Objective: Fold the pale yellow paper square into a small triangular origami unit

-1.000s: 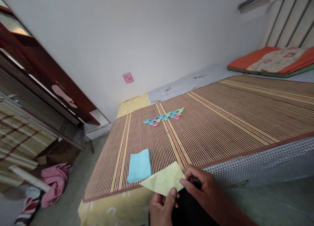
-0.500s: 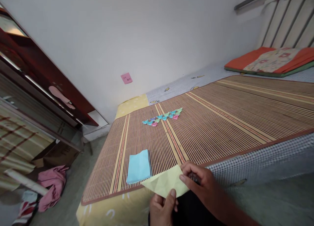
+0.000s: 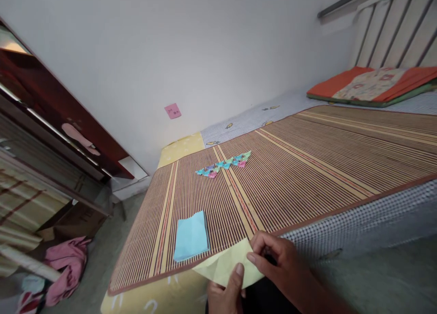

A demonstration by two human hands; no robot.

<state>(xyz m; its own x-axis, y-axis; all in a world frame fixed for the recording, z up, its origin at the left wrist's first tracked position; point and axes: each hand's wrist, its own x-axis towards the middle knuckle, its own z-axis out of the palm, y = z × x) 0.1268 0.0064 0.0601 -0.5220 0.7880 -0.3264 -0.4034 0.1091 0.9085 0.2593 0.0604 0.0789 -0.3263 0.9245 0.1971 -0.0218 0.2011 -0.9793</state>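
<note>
A pale yellow sheet of paper [image 3: 223, 265], folded with slanting edges and a pointed left corner, is held up at the bed's front edge. My left hand [image 3: 227, 291] grips its lower edge, thumb on top and fingers underneath. On the right, my right hand [image 3: 273, 259] pinches the paper's right side between thumb and fingers. Just left of the yellow paper lies a stack of light blue paper [image 3: 191, 236] on the mat. Farther back, several small folded paper triangles [image 3: 225, 164] in blue, green, pink and purple form a zigzag row.
A striped woven mat [image 3: 290, 177] covers the bed. Folded orange floral bedding [image 3: 375, 85] sits at the back right by a slatted headboard [image 3: 389, 29]. A pink note [image 3: 172, 111] is stuck to the wall. Pink cloth [image 3: 68, 268] and a cardboard box [image 3: 77, 220] are at the lower left.
The view has shifted slightly. Both hands keep their hold on the yellow paper, which sits a little lower in the picture. Its fold looks nearly the same.
</note>
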